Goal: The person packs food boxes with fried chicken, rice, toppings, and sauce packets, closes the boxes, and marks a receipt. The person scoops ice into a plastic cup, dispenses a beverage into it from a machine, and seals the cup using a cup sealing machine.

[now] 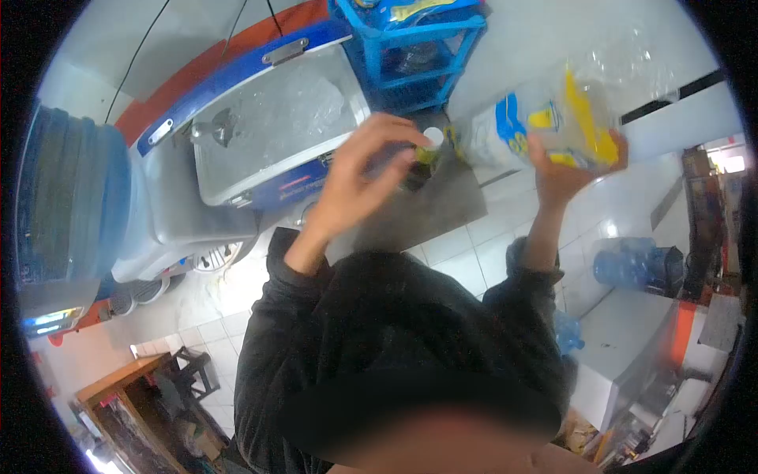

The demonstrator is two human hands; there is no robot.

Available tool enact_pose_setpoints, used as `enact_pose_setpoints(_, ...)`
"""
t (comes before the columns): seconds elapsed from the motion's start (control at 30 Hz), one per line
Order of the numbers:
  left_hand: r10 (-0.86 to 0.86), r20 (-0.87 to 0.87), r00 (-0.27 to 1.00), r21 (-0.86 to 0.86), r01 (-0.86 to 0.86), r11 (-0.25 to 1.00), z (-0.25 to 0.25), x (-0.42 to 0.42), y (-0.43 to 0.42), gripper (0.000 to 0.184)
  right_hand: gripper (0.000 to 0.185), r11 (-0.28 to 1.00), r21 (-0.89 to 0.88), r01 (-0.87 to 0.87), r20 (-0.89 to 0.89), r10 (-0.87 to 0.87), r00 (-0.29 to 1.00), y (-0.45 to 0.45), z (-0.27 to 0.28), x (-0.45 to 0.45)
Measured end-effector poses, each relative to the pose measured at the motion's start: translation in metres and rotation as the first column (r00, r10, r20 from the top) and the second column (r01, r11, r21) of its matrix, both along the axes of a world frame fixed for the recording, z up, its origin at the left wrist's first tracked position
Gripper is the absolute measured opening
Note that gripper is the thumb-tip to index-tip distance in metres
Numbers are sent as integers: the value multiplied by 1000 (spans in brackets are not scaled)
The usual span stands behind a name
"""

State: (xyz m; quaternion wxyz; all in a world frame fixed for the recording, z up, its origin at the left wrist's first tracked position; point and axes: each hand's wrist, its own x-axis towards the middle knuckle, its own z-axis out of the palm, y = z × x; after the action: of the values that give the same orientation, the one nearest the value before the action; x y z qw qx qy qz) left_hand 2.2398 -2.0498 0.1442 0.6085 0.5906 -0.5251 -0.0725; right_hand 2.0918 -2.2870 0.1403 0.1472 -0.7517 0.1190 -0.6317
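Note:
My right hand (564, 170) grips a clear plastic bag (485, 138) printed in blue and yellow, its thumb on the near side. The loose, crinkled end of the bag spreads away to the upper right. My left hand (359, 182) is raised in front of the cooler, fingers curved and apart from the thumb, with nothing visible between them. Just beyond its fingertips is a round white cap-like piece (433, 138), with something dark and yellow-green below it. Blur hides whether the fingertips touch it.
An open blue cooler (300, 188) holds clear bagged ice-like contents and a metal scoop (223, 128). A blue plastic rack (371, 59) stands beside it. At far left a large water jug (75, 193) sits on a dispenser. Another blue jug (620, 267) lies at right.

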Motion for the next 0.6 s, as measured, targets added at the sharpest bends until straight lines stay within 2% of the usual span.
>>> enact_pose_setpoints(0.07,-54,31,998,-20,54,998,8,-12,-18,21,88,1000,-16,-11,40,11,999,24,7,-19)
enact_pose_setpoints(0.13,-154,162,975,-52,165,985,17,-23,-35,59,81,999,17,-28,33,27,999,43,9,-39)
enact_pose_setpoints(0.17,-153,155,976,-57,163,985,17,-31,-43,59,77,998,51,-47,32,46,998,52,10,-49)
enact_pose_setpoints(0.23,-332,138,933,-135,350,927,16,-41,-54,96,71,981,165,-100,50,93,994,63,5,-60)
enact_pose_setpoints(0.27,-326,138,935,-137,344,929,11,-45,-54,96,69,965,234,-120,61,108,992,68,1,-63)
enact_pose_setpoints(0.33,-512,-184,839,-39,514,857,-10,-57,-46,119,64,918,367,-153,87,129,988,78,-11,-58)
enact_pose_setpoints(0.37,-512,-177,840,-39,514,857,-23,-62,-42,119,63,891,422,-169,107,136,985,87,-20,-55)
enact_pose_setpoints(0.43,-191,-297,936,65,219,973,-48,-70,-33,117,62,857,484,-176,127,130,983,109,-39,-47)
enact_pose_setpoints(0.47,-191,-296,936,66,219,973,-53,-72,-30,117,70,780,612,-129,92,91,992,126,-46,-42)
enact_pose_setpoints(0.5,-135,-360,923,6,146,989,-57,-74,-28,117,80,684,725,-79,51,61,997,139,-53,-40)
enact_pose_setpoints(0.53,-80,-426,901,-48,66,997,-59,-74,-26,118,78,677,724,-135,28,167,986,150,-65,-42)
enact_pose_setpoints(0.57,-74,-430,900,-45,61,997,-62,-73,-23,118,77,661,726,-189,2,272,962,159,-74,-48)
enact_pose_setpoints(0.6,-33,-366,930,-37,21,999,-64,-72,-19,116,72,769,636,-61,-219,256,941,157,-76,-55)
